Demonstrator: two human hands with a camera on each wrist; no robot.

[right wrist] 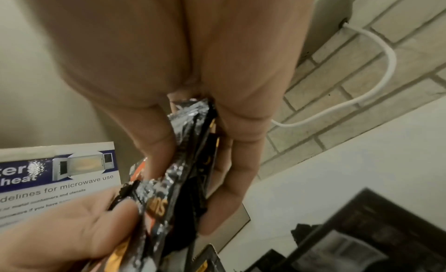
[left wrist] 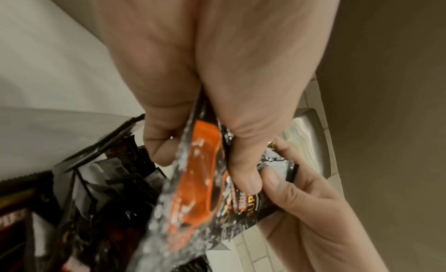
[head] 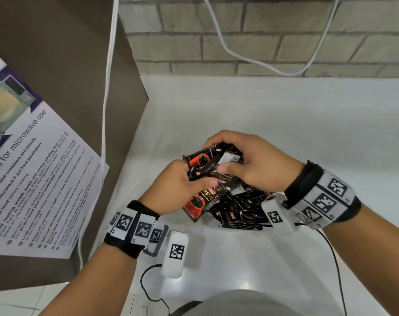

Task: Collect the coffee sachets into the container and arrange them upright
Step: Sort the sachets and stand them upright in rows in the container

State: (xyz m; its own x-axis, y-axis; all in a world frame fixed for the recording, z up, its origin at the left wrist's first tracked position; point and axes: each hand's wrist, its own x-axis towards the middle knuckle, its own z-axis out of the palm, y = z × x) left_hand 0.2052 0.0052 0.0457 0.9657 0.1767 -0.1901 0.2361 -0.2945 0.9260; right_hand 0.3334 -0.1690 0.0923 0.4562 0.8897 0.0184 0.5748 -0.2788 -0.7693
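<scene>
Both hands hold one bundle of black coffee sachets (head: 207, 169) with red cup prints, just above a white container (head: 203, 226) at the counter's middle. My left hand (head: 197, 174) grips the bundle's lower end between thumb and curled fingers. Gripping the upper end from the right is my right hand (head: 219, 156). Several more sachets (head: 239, 210) lie jumbled inside the container. In the left wrist view, my left hand (left wrist: 205, 161) pinches a sachet with an orange cup (left wrist: 198, 177). My right hand (right wrist: 190, 171) clamps several sachets (right wrist: 190, 142) edge-on in the right wrist view.
A microwave-use poster (head: 34, 167) hangs on the brown panel at left, with a white cable (head: 107, 110) running down beside it. A brick wall (head: 262, 30) with another looping cable stands behind the white counter (head: 285, 115).
</scene>
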